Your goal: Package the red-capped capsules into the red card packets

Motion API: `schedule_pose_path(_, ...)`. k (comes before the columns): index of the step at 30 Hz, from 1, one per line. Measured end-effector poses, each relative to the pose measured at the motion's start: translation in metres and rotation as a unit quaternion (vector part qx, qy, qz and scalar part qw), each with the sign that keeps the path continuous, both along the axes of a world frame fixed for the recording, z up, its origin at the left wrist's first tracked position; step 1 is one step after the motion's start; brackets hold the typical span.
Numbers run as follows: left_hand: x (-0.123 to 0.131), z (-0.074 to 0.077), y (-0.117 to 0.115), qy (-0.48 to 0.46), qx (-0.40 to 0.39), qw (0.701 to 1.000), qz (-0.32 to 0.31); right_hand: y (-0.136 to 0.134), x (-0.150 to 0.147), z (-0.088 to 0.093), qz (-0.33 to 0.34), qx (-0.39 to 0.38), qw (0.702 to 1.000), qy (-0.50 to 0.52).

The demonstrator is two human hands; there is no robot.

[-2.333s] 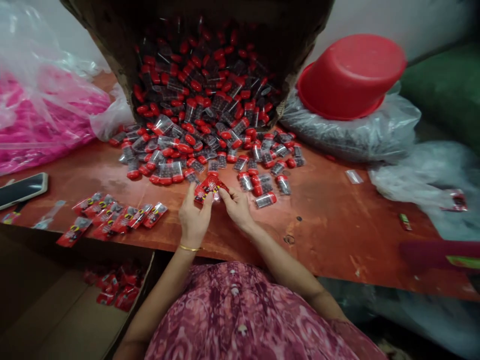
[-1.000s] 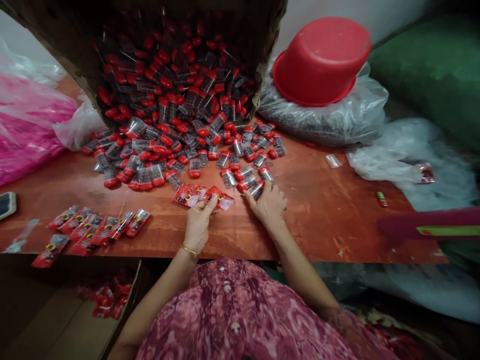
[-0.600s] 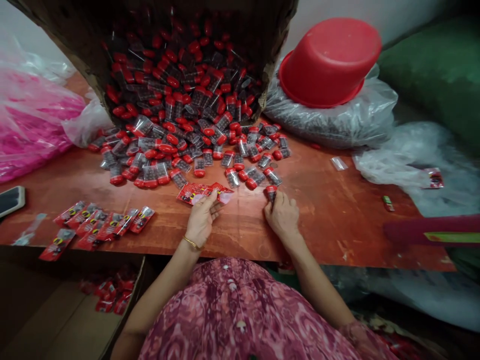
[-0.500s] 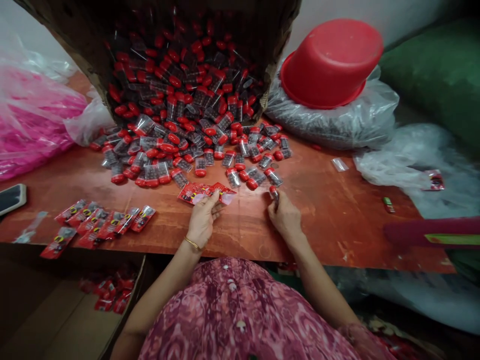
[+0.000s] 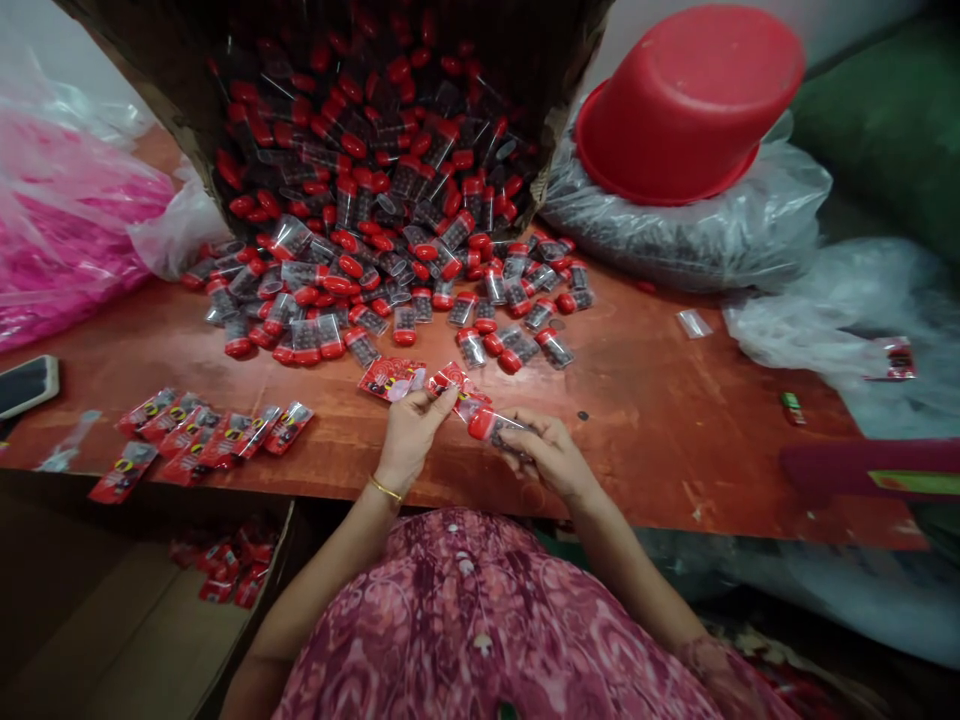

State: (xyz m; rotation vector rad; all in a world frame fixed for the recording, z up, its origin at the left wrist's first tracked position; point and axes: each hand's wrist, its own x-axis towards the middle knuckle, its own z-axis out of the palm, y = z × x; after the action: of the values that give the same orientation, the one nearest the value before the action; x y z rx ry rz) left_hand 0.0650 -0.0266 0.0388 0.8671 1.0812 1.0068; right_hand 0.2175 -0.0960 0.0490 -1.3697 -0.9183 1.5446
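Between the thumb and fingers of my left hand [image 5: 412,430] is a red printed plastic sleeve [image 5: 452,380], held just above the table. A second red sleeve [image 5: 386,378] lies beside it on the left. My right hand [image 5: 551,450] is closed on a small clear container with a red cap [image 5: 496,428], dark pieces showing inside. Its red end points left, close to the sleeve's right edge; I cannot tell whether they touch. Beyond both hands is a heap of similar red-capped containers [image 5: 315,335], spilling from a tipped cardboard box [image 5: 559,150].
Several filled red packs [image 5: 225,440] lie at the left front, near a phone [image 5: 28,388]. An open carton [image 5: 127,640] below the edge holds more packs. A red tub [image 5: 690,105] sits upside down on a plastic bag [image 5: 697,235]. A pink-filled bag [image 5: 67,240] is at left.
My right hand has brought the container leftward to the sleeve, turning it so the red cap points left. The sleeve in my left hand now stands apart from the other one.
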Motion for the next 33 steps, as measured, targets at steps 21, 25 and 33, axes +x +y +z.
schedule_pose_path(21,0.021,-0.002,-0.022,-0.132,-0.082,0.988,0.015,0.011,-0.027,-0.025,-0.133,0.121,0.981,-0.078)
schedule_pose_path(25,0.019,0.001,-0.017,-0.158,-0.085,0.984,-0.001,0.011,-0.033,-0.031,-0.115,0.172,0.972,-0.108)
schedule_pose_path(33,0.013,0.002,-0.004,-0.133,-0.081,0.987,0.03,0.025,-0.032,-0.018,-0.038,0.112,0.993,-0.001)
